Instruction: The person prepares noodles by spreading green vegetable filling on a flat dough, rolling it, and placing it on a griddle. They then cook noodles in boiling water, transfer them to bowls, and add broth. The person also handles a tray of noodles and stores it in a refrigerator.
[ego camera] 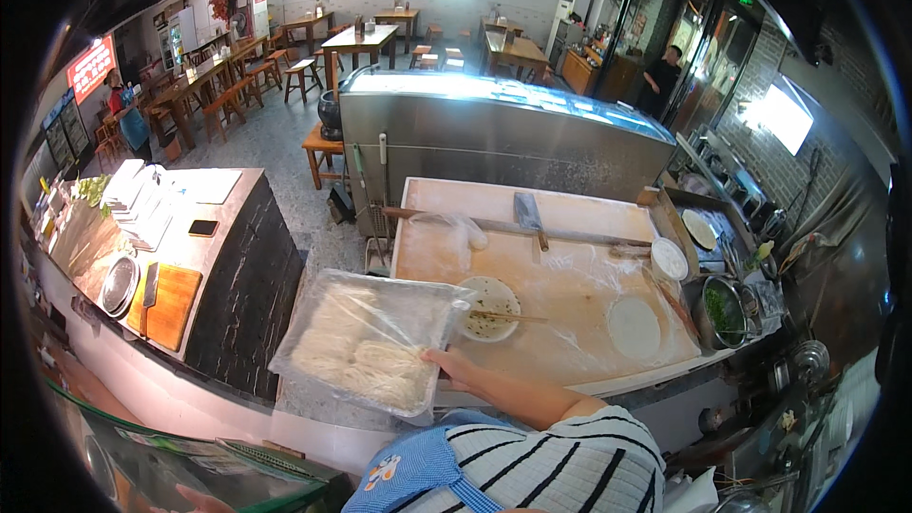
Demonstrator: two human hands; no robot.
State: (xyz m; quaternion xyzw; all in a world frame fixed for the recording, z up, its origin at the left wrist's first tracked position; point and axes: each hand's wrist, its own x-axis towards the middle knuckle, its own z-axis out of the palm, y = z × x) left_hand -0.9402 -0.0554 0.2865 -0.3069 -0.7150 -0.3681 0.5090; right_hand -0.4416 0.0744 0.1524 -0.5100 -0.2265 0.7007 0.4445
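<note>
My right hand point(450, 365) grips the right side of a tray of noodles point(363, 342) wrapped in clear plastic. Bundles of pale noodles show through the film. The tray is held level or slightly tilted, left of a floured wooden work board point(570, 363). At the bottom left, part of my left hand point(196, 500) shows by a green-framed glass door point(214, 463); whether it grips anything cannot be made out. Just right of the tray, a white bowl point(489, 308) with chopsticks point(509, 316) across it stands on the board. A flat round of dough point(634, 328) lies farther right.
A long rolling pin point(491, 225) and a broad scraper point(529, 214) lie across the board. Chopped greens fill a metal bowl point(721, 305) at right. On the left counter, a cleaver point(149, 292) rests on a cutting board point(174, 306). Two people stand farther off.
</note>
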